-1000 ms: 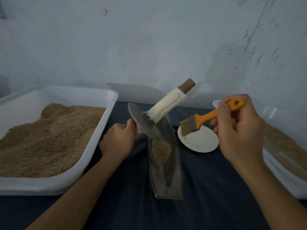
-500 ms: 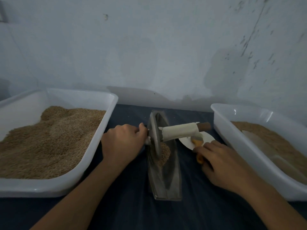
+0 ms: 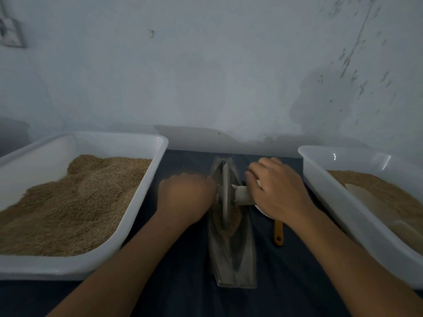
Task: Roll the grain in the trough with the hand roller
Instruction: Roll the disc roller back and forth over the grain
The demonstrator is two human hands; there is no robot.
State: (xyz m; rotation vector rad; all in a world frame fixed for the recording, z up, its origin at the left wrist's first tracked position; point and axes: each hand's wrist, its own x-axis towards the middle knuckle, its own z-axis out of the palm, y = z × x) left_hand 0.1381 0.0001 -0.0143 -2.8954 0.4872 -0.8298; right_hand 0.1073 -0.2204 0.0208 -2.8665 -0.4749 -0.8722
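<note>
A narrow boat-shaped metal trough point(image 3: 233, 259) lies lengthwise on the dark cloth between my arms. The hand roller's metal disc point(image 3: 225, 191) stands upright in it, over a small heap of brown grain point(image 3: 231, 223). My left hand point(image 3: 185, 197), blurred, grips the roller's left handle, which it hides. My right hand point(image 3: 277, 191) curls over the white-wrapped right handle point(image 3: 242, 197).
A large white tub point(image 3: 137, 202) heaped with grain fills the left side. A second white tub point(image 3: 343, 213) of grain stands at the right. An orange-handled brush point(image 3: 278, 232) and a small white dish point(image 3: 262, 210) lie under my right wrist. A wall rises close behind.
My right hand put the brush down beside the trough and took the roller's right handle. The roller went from tilted up to level, its disc standing in the grain.
</note>
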